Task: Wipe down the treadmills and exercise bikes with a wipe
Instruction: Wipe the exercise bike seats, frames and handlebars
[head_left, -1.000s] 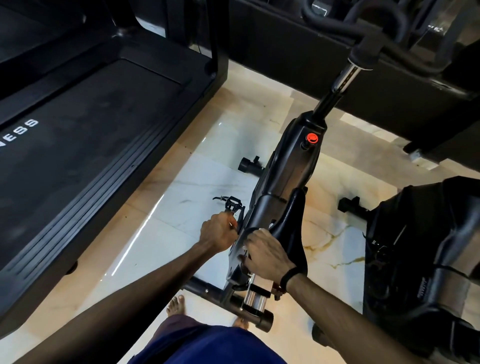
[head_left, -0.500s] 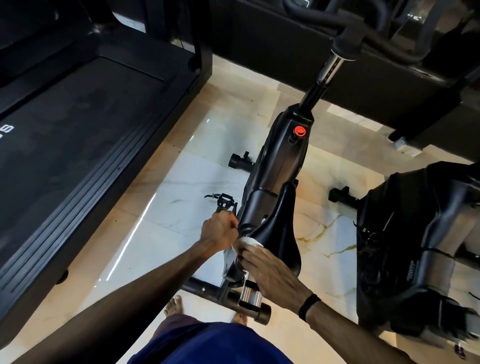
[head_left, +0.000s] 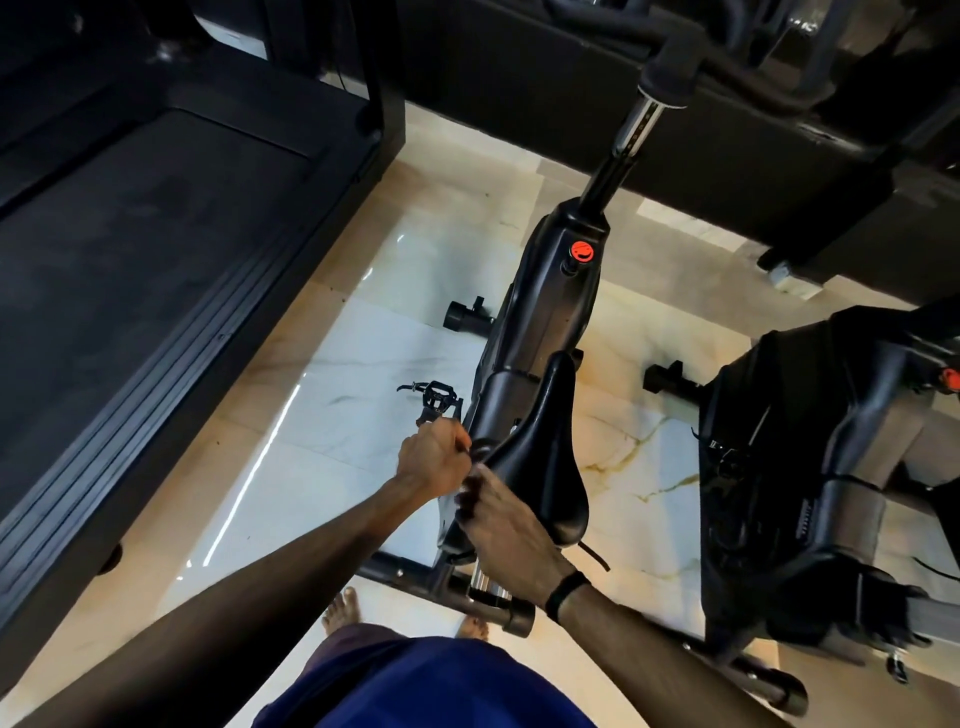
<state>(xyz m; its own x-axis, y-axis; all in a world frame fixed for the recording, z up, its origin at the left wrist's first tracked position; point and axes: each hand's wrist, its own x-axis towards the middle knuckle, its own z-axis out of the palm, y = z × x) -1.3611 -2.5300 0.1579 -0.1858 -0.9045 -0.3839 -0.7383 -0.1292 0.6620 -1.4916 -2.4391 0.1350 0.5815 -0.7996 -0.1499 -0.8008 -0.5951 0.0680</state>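
Observation:
A black exercise bike (head_left: 550, 312) with a red knob (head_left: 582, 252) stands on the marble floor in front of me. Its black saddle (head_left: 540, 457) is just beyond my hands. My left hand (head_left: 434, 460) is curled in a fist and grips the bike's frame at the saddle's left side, near the pedal (head_left: 436, 395). My right hand (head_left: 501, 522) lies against the saddle's rear left edge, its blurred fingers bent over the edge. The wipe is hidden under that hand. A black treadmill (head_left: 130, 286) runs along the left.
A second black exercise bike (head_left: 805, 467) stands close on the right. More dark machines line the far side. The bike's rear stabiliser bar (head_left: 415, 571) lies just before my bare feet (head_left: 343, 610). A strip of marble floor (head_left: 332, 426) separates treadmill and bike.
My right hand has slid forward along the saddle's left edge toward my left hand, and the white wipe seen under its fingers is now covered. The left hand keeps its grip.

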